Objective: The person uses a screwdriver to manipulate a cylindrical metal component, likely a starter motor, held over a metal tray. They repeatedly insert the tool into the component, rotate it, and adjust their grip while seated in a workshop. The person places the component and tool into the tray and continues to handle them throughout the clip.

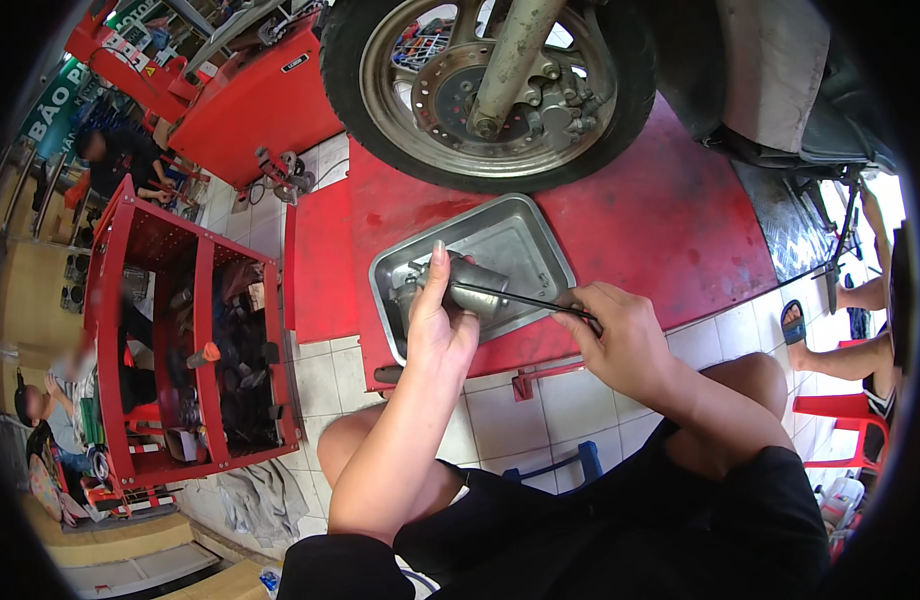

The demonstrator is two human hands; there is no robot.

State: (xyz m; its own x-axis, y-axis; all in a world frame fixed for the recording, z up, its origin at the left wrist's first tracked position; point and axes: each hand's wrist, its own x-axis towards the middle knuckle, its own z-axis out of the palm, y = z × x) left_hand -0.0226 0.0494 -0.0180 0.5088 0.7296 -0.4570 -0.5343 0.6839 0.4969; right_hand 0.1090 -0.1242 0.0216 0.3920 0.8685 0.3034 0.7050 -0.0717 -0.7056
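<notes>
Over a metal tray (pixel 392 262), my left hand (pixel 442 325) is closed around a grey cylindrical metal part (pixel 480 280), thumb pointing up. The part looks like a small motor housing, but I cannot tell its exact kind. My right hand (pixel 620 335) grips the end of a thin dark rod-shaped tool (pixel 525 300). That tool runs left across the metal part, its far tip by my left fingers. Whether the tip touches the part is hidden. Small pieces and some liquid lie in the tray.
The tray rests on a red lift platform (pixel 660 220), below a motorcycle front wheel (pixel 430 165) with a brake disc. To the left stands a red tool cart (pixel 205 330) full of items. A person (pixel 120 165) is at far left; another person's legs (pixel 845 360) show at right, near a red stool (pixel 845 415).
</notes>
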